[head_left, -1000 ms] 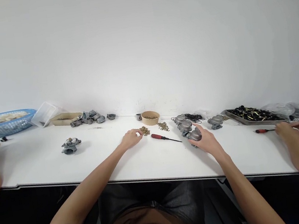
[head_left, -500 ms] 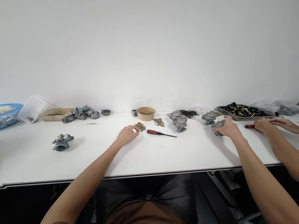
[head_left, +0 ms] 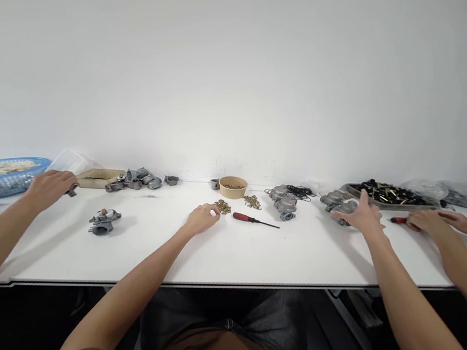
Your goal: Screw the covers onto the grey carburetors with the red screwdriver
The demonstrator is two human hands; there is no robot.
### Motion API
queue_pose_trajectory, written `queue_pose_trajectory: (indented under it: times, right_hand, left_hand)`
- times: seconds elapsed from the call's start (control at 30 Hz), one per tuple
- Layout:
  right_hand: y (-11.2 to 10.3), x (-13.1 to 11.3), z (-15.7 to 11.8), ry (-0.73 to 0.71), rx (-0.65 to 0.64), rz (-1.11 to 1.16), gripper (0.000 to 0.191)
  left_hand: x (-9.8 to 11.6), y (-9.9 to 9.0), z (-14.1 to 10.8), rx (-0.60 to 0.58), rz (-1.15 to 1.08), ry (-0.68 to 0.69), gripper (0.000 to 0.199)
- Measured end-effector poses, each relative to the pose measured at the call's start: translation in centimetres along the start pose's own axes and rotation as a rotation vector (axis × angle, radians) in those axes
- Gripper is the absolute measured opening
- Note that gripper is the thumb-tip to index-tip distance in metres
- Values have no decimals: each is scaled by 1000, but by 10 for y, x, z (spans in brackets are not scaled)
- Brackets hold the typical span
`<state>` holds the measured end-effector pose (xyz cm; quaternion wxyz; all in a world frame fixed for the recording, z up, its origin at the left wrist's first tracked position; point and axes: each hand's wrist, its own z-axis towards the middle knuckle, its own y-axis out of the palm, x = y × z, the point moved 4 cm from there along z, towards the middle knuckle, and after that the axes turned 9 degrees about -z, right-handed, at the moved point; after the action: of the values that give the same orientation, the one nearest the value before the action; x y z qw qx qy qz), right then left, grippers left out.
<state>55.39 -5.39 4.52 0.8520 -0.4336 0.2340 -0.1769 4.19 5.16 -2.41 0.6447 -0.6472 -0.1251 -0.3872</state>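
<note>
My left hand (head_left: 202, 218) rests at the edge of a small pile of brass screws (head_left: 223, 206), fingers curled together; whether a screw is between them is hidden. Just right of that pile lies a screwdriver (head_left: 246, 217) with a red and black handle. My right hand (head_left: 363, 216) is open, thumb and forefinger spread, beside a grey metal housing (head_left: 344, 208) that stands next to a second one. Two more assembled housings (head_left: 285, 205) stand between my hands. On the left, a single housing (head_left: 104, 222) carries a white part on top.
Behind the screws are a cardboard bowl (head_left: 234, 187) and a second screw pile (head_left: 252, 202). Black rings (head_left: 299, 192) and a tray of black parts (head_left: 396, 192) lie rightward. Co-workers' hands (head_left: 50, 188) work at both sides. Loose castings (head_left: 140, 177) and a blue basket (head_left: 4, 183) stand left.
My right hand has lifted off the housing and opened, and that housing now sits closer to its neighbour. A co-worker's hand has reached in from the left holding a grey part. The view has tilted slightly.
</note>
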Motion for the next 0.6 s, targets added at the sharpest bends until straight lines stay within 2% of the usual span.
queue_pose_trajectory:
  times: [0.07,0.1,0.17,0.23,0.3,0.4,0.6]
  right_hand:
    - [-14,-27,-10,-8,76,31,105]
    - [-18,-46,-15,-72,81,58,94]
    - [-16,-85,-24,-213,5,107,79]
    - [-5,-118,-32,-316,-132,129,83]
    - [8,-136,-39,-339,-231,127,94]
    - [22,-137,-41,-300,-307,115,84]
    - [23,-101,-27,-259,-417,122,53]
  left_hand:
    - [-2,1,0,-8,1,-4,29]
    - [-3,1,0,-11,3,-5,29]
    - [-5,-1,0,-13,10,-7,31]
    - [-7,-3,-1,-20,16,-16,32]
    - [-10,-5,-1,-32,19,-33,26]
    - [-12,-7,0,-45,14,-51,15]
    - [-10,-6,-1,-40,0,-49,16]
